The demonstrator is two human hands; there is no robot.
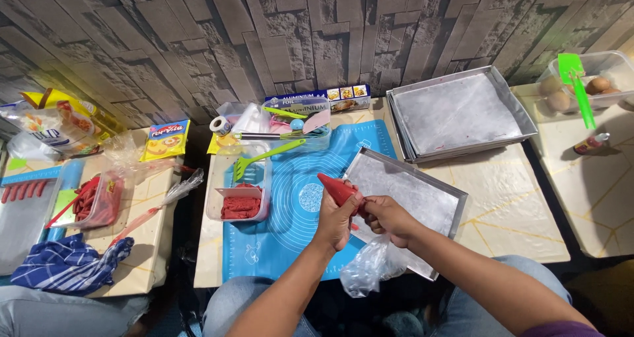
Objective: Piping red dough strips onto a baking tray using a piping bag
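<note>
Head view, looking down: my left hand (335, 219) has its grip wrapped tight around a piping bag (338, 190) packed with red paste, the pointed red tip sticking up and away from me, over the blue silicone mat (284, 224). My right hand (386, 217) sits just beside it, grip pinched shut on the bag's clear plastic tail, which hangs loose and crinkled below both hands, toward my lap. So the bag runs through both grips: filled end in the left, empty end in the right. Directly behind my hands lies a lined metal baking tray (422, 195), set at an angle on the table (508, 211), its near corner under my right wrist. Left of the bag's tip, on the mat, stands a clear plastic tub (239, 195) with more red paste in it and a green spatula (264, 157) resting across its rim.
</note>
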